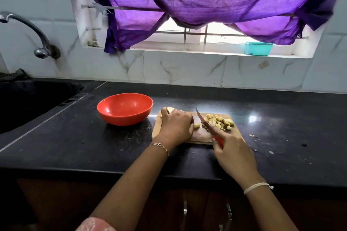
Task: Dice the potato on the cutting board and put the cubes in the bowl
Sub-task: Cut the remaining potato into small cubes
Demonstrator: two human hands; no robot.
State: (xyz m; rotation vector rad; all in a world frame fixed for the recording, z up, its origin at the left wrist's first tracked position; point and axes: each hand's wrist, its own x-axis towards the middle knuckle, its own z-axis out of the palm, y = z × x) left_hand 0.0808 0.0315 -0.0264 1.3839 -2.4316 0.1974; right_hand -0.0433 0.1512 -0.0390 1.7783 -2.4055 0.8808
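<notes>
Potato piece [170, 109] on wooden cutting board [199, 135], left hand [176, 127] curled over it, right hand [232, 154] gripping red-handled knife [204, 123], blade beside cube pile [220, 122], red bowl [124, 109] just left of board on black counter [75, 146]

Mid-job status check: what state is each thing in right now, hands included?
Bowl: upright, empty.
Potato: partly diced, remainder held down by the left hand.
Cubes: piled on the cutting board, none in the bowl.
Knife: gripped by the right hand, blade over the board beside the cubes.
Tap: no water running.
</notes>
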